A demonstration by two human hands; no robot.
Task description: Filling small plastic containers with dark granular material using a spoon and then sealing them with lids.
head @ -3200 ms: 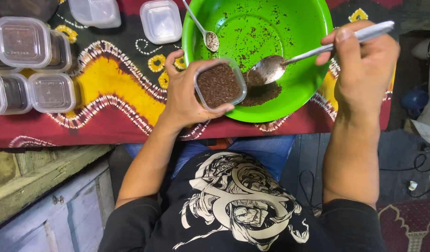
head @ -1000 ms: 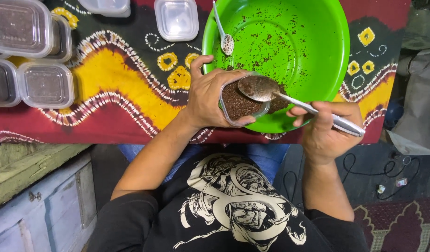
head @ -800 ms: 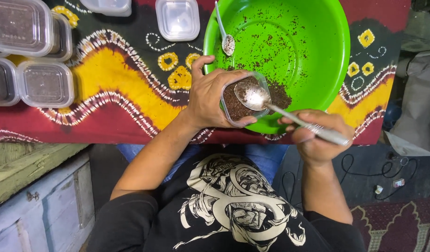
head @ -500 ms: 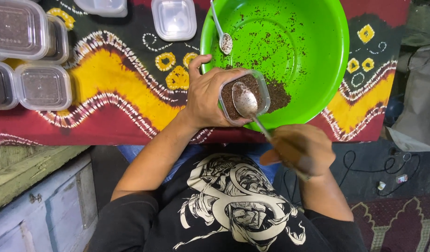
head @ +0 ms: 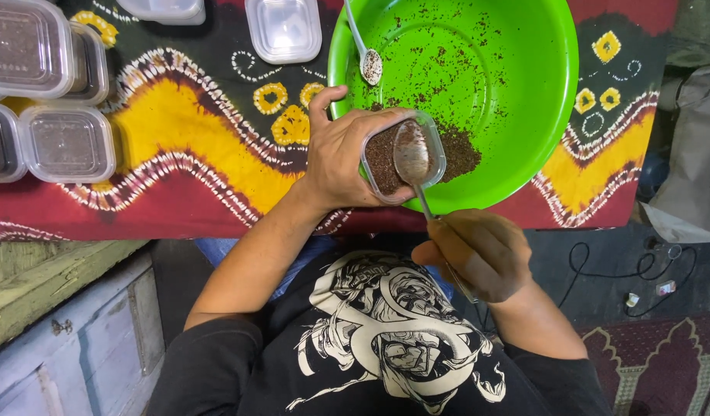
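Across the patterned cloth (head: 177, 146), red, yellow and black, sits a big green bowl (head: 516, 69), its inside speckled with dark brown grounds and a small heap (head: 463, 150) left at the near wall. A second spoon (head: 364, 54) lies idle against the far left of the bowl. Off to the left, lidded clear tubs (head: 62, 142) stand stacked and side by side, an empty one (head: 283, 28) just beyond the bowl's rim.

Down to the hands: the left hand (head: 343, 154) wraps firmly around a small clear tub (head: 401, 158), held tilted over the bowl's near rim and nearly full of grounds. The right hand (head: 478, 254) is clenched on the handle of a metal spoon (head: 412, 158), whose bowl rests on the fill.

That tub looks light, thin-walled and a bit flexible (squeeze too hard and it may bow), so holding it by the sides seems wise; loose grounds will likely spill if it tips further.
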